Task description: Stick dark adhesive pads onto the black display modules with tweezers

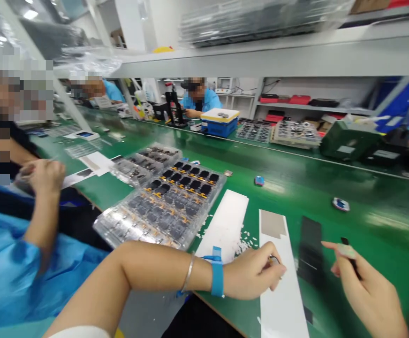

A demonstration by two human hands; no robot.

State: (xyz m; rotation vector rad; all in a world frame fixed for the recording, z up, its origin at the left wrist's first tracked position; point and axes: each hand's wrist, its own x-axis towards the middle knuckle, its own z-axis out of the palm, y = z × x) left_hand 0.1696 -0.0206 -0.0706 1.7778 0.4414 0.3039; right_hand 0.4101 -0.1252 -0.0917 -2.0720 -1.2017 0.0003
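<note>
The left hand (250,274) is closed, its fingertips pinching a thin dark item (274,259) that is too small to identify. It sits just over the edge of a long white strip (284,293), which has a grey patch (273,223) near its far end. A blue wrist strap (217,278) and a thin metal bangle (188,272) circle the left arm. The right hand (368,295) is also closed, gripping a small black stick (351,263) with a pale green piece (347,251) at its upper end. A dark strip (310,249) lies on the green tabletop (369,220) between the 2 hands.

Left of the white strip lies a white sheet (223,225), with white flecks (243,244) scattered beside it. Beyond the left arm, clear trays (158,202) hold rows of dark modules with orange tabs. At the left, a co-worker's hands (41,176) hold something thin. Farther along sit a blue box (218,127) with a yellow lid and 2 more people in blue (200,101).
</note>
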